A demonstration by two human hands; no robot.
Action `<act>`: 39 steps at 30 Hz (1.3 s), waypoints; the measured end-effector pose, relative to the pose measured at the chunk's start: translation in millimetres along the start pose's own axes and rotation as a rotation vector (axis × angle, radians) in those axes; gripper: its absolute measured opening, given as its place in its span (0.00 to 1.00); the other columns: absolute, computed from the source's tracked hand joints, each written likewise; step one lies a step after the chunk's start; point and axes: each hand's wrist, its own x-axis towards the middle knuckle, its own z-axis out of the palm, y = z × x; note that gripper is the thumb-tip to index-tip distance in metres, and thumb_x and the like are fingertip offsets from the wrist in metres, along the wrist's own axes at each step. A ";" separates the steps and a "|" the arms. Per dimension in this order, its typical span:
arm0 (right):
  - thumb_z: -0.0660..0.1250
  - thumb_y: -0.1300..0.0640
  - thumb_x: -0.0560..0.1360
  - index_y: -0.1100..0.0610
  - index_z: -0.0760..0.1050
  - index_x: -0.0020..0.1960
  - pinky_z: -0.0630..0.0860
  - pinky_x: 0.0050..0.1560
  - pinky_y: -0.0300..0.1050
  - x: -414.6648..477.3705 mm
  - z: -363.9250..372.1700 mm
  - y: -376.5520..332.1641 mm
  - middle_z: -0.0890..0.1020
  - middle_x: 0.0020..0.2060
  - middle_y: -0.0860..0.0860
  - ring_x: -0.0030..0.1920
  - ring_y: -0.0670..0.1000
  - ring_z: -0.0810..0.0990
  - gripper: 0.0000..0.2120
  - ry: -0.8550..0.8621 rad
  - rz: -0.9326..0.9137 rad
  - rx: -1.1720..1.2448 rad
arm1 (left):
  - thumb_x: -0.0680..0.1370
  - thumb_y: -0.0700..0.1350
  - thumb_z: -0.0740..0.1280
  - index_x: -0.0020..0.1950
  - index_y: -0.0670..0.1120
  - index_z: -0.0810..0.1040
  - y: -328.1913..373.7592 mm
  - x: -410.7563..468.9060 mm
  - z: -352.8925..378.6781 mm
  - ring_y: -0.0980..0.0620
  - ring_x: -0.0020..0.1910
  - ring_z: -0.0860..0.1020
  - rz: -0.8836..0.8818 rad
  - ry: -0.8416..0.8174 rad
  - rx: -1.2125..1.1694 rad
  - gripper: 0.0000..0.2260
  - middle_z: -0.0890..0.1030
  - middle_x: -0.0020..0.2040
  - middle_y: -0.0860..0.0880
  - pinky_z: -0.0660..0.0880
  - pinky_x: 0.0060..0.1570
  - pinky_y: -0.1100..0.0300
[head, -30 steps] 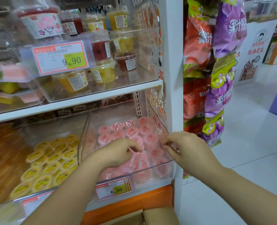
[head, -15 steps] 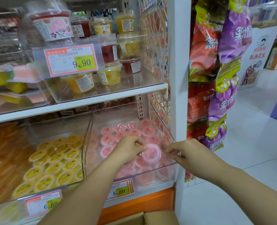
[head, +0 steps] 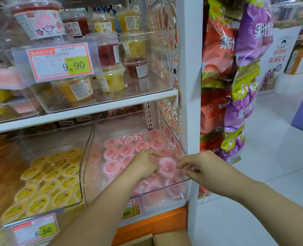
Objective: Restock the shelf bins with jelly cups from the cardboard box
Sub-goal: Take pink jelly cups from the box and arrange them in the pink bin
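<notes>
Head view, only view available.

Both hands are inside the clear bin (head: 172,125) at the right end of the lower shelf, which holds pink jelly cups (head: 125,150). Left hand (head: 143,165): fingers curled, thumb and fingertips pinched near the left rim of one raised pink cup (head: 167,165) lying on top of the others. Contact looks likely, but blur prevents confirming a firm grip. Right hand (head: 200,168): fingers half-curled, tips at the right edge of the same cup, beside the bin's right wall. Cannot tell whether it grips or only steadies.

Judged step: placing or seating a pink cup into the front part of the bin, which looks well filled. Next move likely calls for settling this cup lid-up among its neighbours, letting go, and reaching down to the cardboard box (head: 157,239), whose flaps show at the bottom edge below the orange shelf base (head: 152,222). Box contents not visible.

Neighbouring bin to the left holds yellow jelly cups (head: 46,185).

Writing:
- Price tag (head: 36,231) on the yellow bin reads "6.60".
- Tag (head: 131,210) on the pink bin is partly covered by the left forearm; only "60" is readable.
- Upper shelf tag (head: 60,62) reads "9.90", in front of larger fruit cups (head: 109,79); small print illegible.
- Hanging snack bags (head: 250,39), right of the white post, carry Chinese characters, "果汁" legible.
- Floor poster (head: 276,50) behind reads "脆油花生".
</notes>
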 end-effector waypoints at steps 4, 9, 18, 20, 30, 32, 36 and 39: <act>0.65 0.55 0.76 0.47 0.80 0.56 0.79 0.50 0.44 0.1 -0.6 -3.5 0.84 0.46 0.43 0.44 0.42 0.80 0.11 0.005 0.005 -0.021 | 0.77 0.30 0.62 0.53 0.50 0.72 0.8 -7.6 -3.3 0.49 0.38 0.81 -0.144 -0.054 -0.308 0.15 0.80 0.44 0.41 0.81 0.38 0.59; 0.64 0.57 0.77 0.48 0.79 0.59 0.77 0.52 0.40 -0.2 -0.9 -8.6 0.83 0.51 0.45 0.42 0.40 0.78 0.13 -0.026 0.000 -0.060 | 0.77 0.32 0.62 0.55 0.47 0.70 -4.0 -4.7 5.1 0.50 0.38 0.82 -0.222 -0.067 -0.306 0.12 0.81 0.46 0.40 0.80 0.34 0.61; 0.61 0.61 0.72 0.52 0.67 0.68 0.78 0.38 0.44 2.9 3.5 -28.4 0.80 0.54 0.54 0.39 0.50 0.82 0.24 -0.624 0.110 -0.322 | 0.79 0.33 0.61 0.45 0.38 0.73 1.3 -10.3 -0.3 0.56 0.32 0.82 -0.278 -0.076 -0.340 0.04 0.81 0.38 0.42 0.79 0.38 0.62; 0.61 0.63 0.73 0.55 0.66 0.69 0.76 0.36 0.42 11.1 4.9 -30.6 0.81 0.52 0.54 0.39 0.51 0.84 0.24 -0.689 0.127 -0.348 | 0.78 0.33 0.61 0.46 0.38 0.72 0.8 -10.9 -0.1 0.55 0.32 0.82 -0.295 -0.091 -0.337 0.04 0.81 0.39 0.42 0.79 0.42 0.61; 0.58 0.66 0.74 0.52 0.68 0.68 0.75 0.31 0.38 7.1 -0.2 -33.1 0.74 0.63 0.53 0.35 0.48 0.81 0.24 -0.589 0.124 -0.257 | 0.78 0.35 0.62 0.43 0.43 0.76 -2.2 -17.1 -5.1 0.53 0.34 0.77 -0.088 -0.122 -0.029 0.07 0.82 0.46 0.40 0.74 0.31 0.68; 0.60 0.63 0.76 0.49 0.70 0.67 0.76 0.38 0.34 0.3 -13.2 -37.8 0.73 0.65 0.50 0.33 0.43 0.78 0.21 -0.431 0.080 -0.131 | 0.78 0.36 0.62 0.45 0.45 0.76 -2.3 -18.1 -6.2 0.54 0.34 0.77 -0.078 -0.151 -0.041 0.06 0.81 0.48 0.42 0.75 0.33 0.67; 0.57 0.67 0.76 0.53 0.71 0.68 0.68 0.51 0.21 2.7 -23.6 -43.9 0.77 0.62 0.49 0.55 0.41 0.77 0.22 -0.084 -0.008 0.030 | 0.79 0.36 0.62 0.56 0.46 0.74 -6.0 -16.3 -6.7 0.55 0.33 0.77 -0.074 -0.144 -0.015 0.09 0.80 0.46 0.45 0.76 0.36 0.64; 0.55 0.68 0.76 0.57 0.65 0.71 0.70 0.65 0.45 15.3 -7.7 -45.1 0.74 0.65 0.55 0.64 0.52 0.74 0.24 -0.158 0.019 -0.004 | 0.78 0.37 0.63 0.63 0.47 0.73 -8.3 -16.4 -7.6 0.56 0.34 0.78 -0.043 -0.098 -0.001 0.14 0.79 0.45 0.46 0.78 0.37 0.62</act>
